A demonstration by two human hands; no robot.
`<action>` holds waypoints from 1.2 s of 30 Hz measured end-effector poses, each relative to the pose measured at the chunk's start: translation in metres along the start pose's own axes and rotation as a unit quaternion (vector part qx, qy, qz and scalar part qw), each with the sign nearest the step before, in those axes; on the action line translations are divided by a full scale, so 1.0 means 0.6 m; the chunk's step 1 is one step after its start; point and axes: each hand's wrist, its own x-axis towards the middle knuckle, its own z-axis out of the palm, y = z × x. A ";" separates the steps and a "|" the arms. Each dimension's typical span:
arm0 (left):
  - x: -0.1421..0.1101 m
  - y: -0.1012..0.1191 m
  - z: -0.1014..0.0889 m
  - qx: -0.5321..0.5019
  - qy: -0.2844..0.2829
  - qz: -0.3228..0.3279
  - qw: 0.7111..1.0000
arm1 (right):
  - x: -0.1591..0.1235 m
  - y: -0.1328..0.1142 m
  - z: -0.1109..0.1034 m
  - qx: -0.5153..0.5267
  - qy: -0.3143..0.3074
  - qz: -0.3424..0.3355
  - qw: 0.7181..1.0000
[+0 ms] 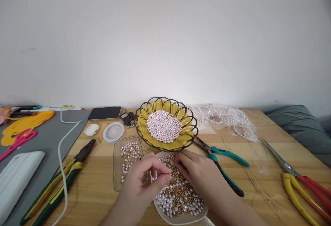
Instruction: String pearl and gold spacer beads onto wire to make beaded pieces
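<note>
My left hand [148, 179] is over the left side of a white tray [178, 219] of pearl and gold beads. Its thumb and forefinger pinch together; whatever sits between them is too small to make out. My right hand [193, 170] reaches down into the far right part of the tray, fingers bent toward the beads and partly hidden. White pearl beads [165, 200] and gold beads [178, 181] lie mixed below both hands. Just left stands a clear box [117, 170] with more pearl and gold beads. Behind the tray is a yellow basket [141, 122] of pale pearl beads [164, 126].
Green-handled pliers [229, 157] and thin wires [261, 188] lie right, with big scissors [287, 167] beyond. Plastic bags of pearl strands [224, 115] sit at the back. Leftward are larger pliers [74, 162], a spool [113, 132], a phone [104, 113] and a white cable [63, 170].
</note>
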 end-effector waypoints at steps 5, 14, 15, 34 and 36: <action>-0.001 0.000 0.002 0.011 -0.004 -0.012 1.000 | -0.005 -0.002 0.004 0.012 0.012 -0.002 1.000; 0.013 0.016 0.005 0.071 -0.056 -0.028 0.996 | -0.005 0.015 -0.046 0.378 -0.067 0.158 0.910; 0.013 0.016 0.006 0.077 -0.056 -0.022 0.995 | -0.002 0.017 -0.054 0.430 -0.076 0.174 0.883; 0.007 0.012 0.014 0.106 -0.048 0.033 0.993 | 0.000 -0.005 -0.059 0.624 -0.115 0.255 0.730; 0.008 0.013 0.014 0.109 -0.049 0.034 0.992 | 0.003 -0.008 -0.062 0.621 -0.113 0.244 0.737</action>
